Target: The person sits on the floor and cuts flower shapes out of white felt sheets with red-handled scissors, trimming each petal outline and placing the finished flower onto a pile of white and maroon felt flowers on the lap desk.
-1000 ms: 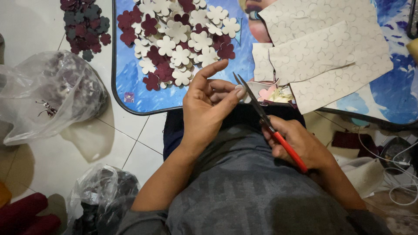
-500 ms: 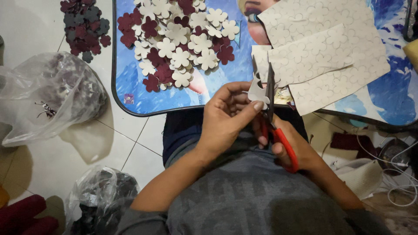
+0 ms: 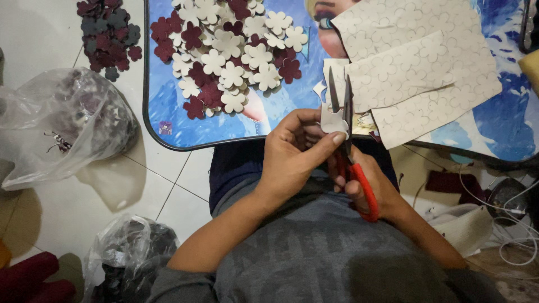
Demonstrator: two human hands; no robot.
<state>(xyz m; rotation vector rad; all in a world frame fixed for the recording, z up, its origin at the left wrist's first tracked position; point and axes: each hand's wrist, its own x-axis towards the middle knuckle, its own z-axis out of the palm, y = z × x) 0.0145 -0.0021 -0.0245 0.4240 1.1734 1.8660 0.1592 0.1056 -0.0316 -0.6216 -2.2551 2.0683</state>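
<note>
Two scissor blades (image 3: 339, 98) point straight away, upward.

Matt foam flowers (image 3: 233, 62), metal scissors (image 3: 343, 106)

A single camera, worn on the person's head, looks almost straight down over the chest and lap. It sits close: the grey-shirted torso fills the frame from 5 to 7 o'clock, and the forearms run up towards centre. The blue picture-printed rounded surface (image 3: 168, 112) spans the top edge from 11 to 2 o'clock, and the white tiled floor (image 3: 56, 224) lies at 9 o'clock.
</note>
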